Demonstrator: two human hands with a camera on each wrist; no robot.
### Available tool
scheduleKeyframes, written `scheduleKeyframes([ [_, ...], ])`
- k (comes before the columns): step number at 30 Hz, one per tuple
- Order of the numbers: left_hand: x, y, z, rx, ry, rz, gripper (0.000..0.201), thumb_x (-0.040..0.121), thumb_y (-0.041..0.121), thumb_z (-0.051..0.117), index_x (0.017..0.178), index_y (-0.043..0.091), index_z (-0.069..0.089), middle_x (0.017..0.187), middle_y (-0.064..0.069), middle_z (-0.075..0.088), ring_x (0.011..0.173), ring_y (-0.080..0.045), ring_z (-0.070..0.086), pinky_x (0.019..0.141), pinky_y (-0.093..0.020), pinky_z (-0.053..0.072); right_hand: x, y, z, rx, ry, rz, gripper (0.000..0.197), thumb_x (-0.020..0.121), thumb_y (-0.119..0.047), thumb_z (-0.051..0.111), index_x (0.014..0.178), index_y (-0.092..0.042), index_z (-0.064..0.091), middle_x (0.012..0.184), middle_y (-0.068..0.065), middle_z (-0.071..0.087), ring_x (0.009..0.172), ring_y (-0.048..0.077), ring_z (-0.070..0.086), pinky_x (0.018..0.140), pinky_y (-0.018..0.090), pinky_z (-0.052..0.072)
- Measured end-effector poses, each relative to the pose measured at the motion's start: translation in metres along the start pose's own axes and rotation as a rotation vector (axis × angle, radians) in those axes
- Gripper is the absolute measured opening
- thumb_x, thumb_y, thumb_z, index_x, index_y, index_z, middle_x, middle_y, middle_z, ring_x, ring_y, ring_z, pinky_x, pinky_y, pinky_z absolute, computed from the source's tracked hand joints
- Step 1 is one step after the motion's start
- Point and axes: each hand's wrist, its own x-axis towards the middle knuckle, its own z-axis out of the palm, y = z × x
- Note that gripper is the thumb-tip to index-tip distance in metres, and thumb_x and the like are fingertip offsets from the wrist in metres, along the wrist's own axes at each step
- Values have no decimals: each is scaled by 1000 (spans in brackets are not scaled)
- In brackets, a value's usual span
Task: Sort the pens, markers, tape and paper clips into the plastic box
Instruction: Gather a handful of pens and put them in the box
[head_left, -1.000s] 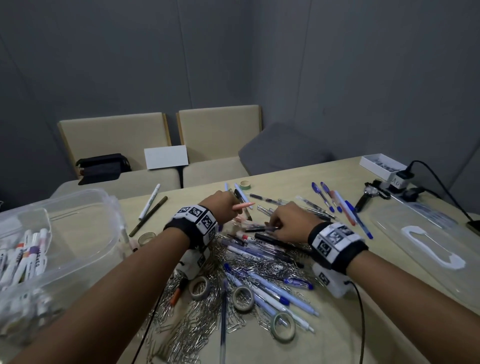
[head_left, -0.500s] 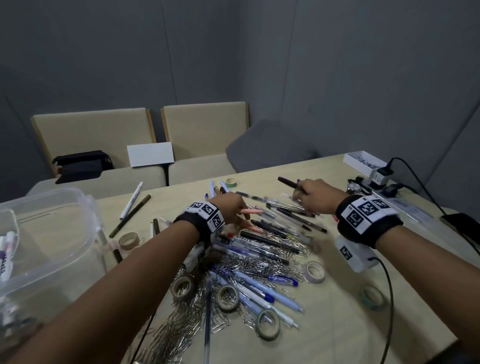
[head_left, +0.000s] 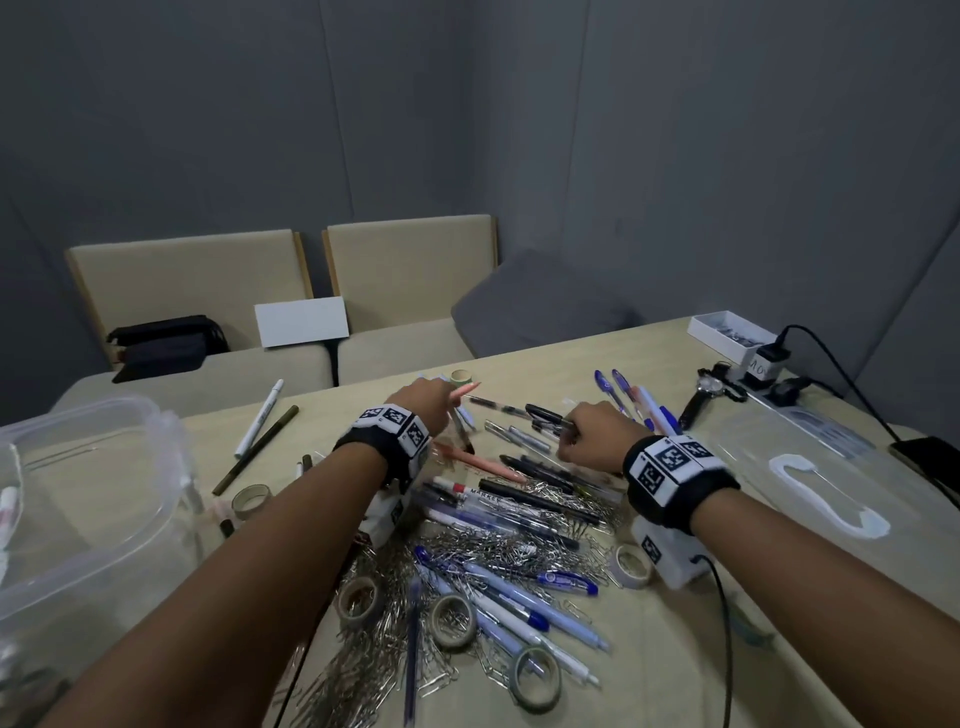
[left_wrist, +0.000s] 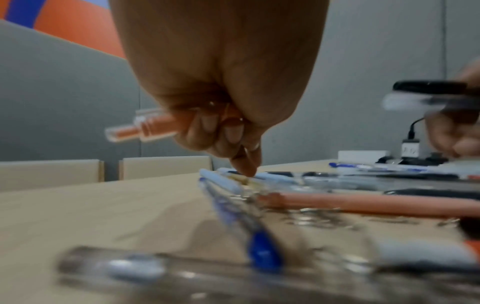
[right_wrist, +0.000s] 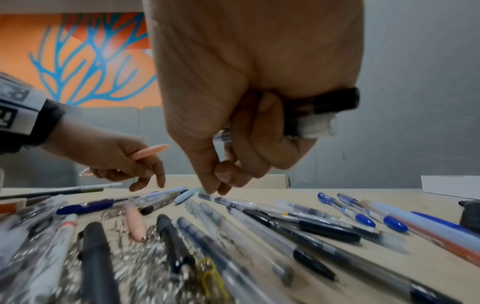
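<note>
My left hand (head_left: 423, 397) grips a pink pen (head_left: 464, 391) (left_wrist: 145, 128) in its palm while its forefinger (left_wrist: 248, 164) points down onto pale blue pens (left_wrist: 226, 181) at the far side of the pile. My right hand (head_left: 592, 434) holds black and clear pens (head_left: 548, 415) (right_wrist: 322, 113) in its curled fingers, thumb and forefinger pinched just above a clear pen (right_wrist: 223, 200). A heap of pens, markers, paper clips (head_left: 493, 545) and tape rolls (head_left: 452, 621) covers the table. The clear plastic box (head_left: 78, 499) stands at the left with markers inside.
A clear lid (head_left: 810, 478) lies at the right. Beyond it are a watch (head_left: 709, 389), a charger with cables (head_left: 769, 364), a small white box (head_left: 727, 332) and a phone (head_left: 930, 457). Two loose markers (head_left: 260, 431) lie left of the pile. Beige chairs stand behind the table.
My right hand came back from the far right toward the middle of the pile, still holding pens. My left hand reached farther forward with the pink pen.
</note>
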Motion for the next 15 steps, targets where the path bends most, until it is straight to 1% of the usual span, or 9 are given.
scheduleKeyframes([
  [2,2,-15,-4,6,-40,-8,30,90,8,49,112,21,66,107,-12,65,94,-32,63,79,-39,52,7,1,-3,17,24,5,13,79,-20,55,76,-11,64,77,10,66,70,26,66,65,39,55],
  [4,3,-24,-6,11,-72,6,29,90,10,51,106,25,70,104,-9,67,92,-30,64,81,-38,53,13,3,-6,20,45,13,14,80,-23,54,79,-13,64,81,8,67,72,23,66,71,41,57],
  [6,4,-27,-7,26,-91,31,26,92,13,52,107,23,70,104,-10,68,92,-29,64,82,-37,51,18,4,-7,16,59,27,14,80,-24,55,82,-14,65,83,6,66,74,22,65,76,41,56],
  [8,8,-27,-5,41,-85,51,21,94,18,54,106,20,71,102,-10,69,92,-29,64,77,-34,48,25,2,-7,19,69,49,14,81,-23,56,84,-13,65,83,7,65,74,22,65,76,39,56],
  [10,11,-23,-2,55,-76,81,19,94,24,55,105,20,71,100,-9,69,90,-28,64,75,-33,46,30,-2,-4,25,62,52,13,81,-22,57,86,-12,64,83,9,64,73,24,65,70,36,56],
  [12,15,-17,1,82,-75,113,18,92,22,57,104,21,70,101,-8,68,90,-28,63,75,-33,48,34,-6,0,24,53,62,13,81,-23,58,86,-12,63,86,10,63,74,26,65,66,34,54],
  [14,18,-10,3,104,-50,136,17,90,20,57,100,23,70,99,-6,66,87,-27,62,72,-33,49,38,-10,4,0,54,76,14,80,-24,58,89,-13,63,91,11,63,77,27,64,69,33,55],
  [15,19,-7,3,105,-35,139,16,90,21,56,97,23,70,98,-6,66,83,-26,60,69,-32,46,39,-11,6,-18,47,82,15,80,-25,59,90,-13,62,94,12,63,80,28,64,71,34,56],
])
